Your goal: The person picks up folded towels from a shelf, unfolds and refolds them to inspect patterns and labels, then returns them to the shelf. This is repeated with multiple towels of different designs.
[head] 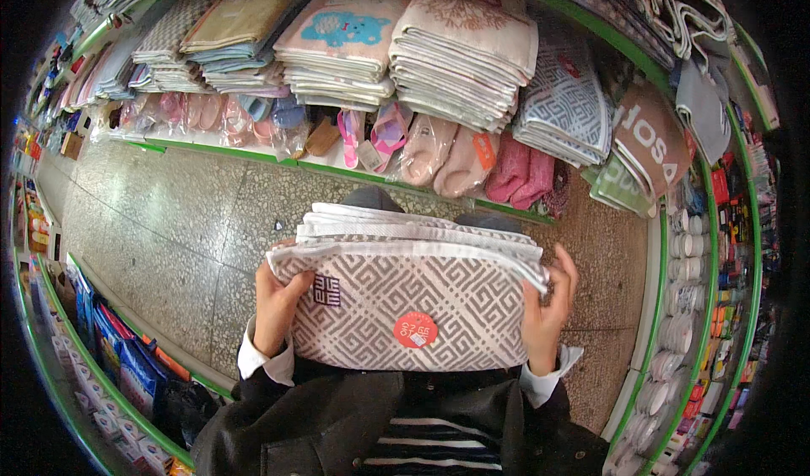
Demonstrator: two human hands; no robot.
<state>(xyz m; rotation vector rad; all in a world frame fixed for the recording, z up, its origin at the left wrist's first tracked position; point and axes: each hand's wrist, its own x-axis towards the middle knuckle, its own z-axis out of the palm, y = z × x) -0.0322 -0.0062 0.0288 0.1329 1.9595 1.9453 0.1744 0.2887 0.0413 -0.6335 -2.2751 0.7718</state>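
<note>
A stack of folded towels (405,286) hangs between my two hands in front of my torso. Its facing towel is white with a grey-brown maze pattern, a dark purple square emblem and a round red sticker (416,330) that bears writing. My left hand (278,299) grips the left end, thumb on the front face and fingers hidden behind. At the right end my right hand (549,305) pinches the edge, thumb in front, with some fingers raised beside it. White folded edges of several layers show along the top.
Ahead, a shelf carries stacks of folded towels (462,64), with bagged slippers (430,153) on the low green-edged shelf beneath. Blue-grey maze-patterned towels (563,109) and brown towels (655,140) sit to the right. Shelves of white crockery (664,362) line the right side; packaged goods (126,356) stand at left.
</note>
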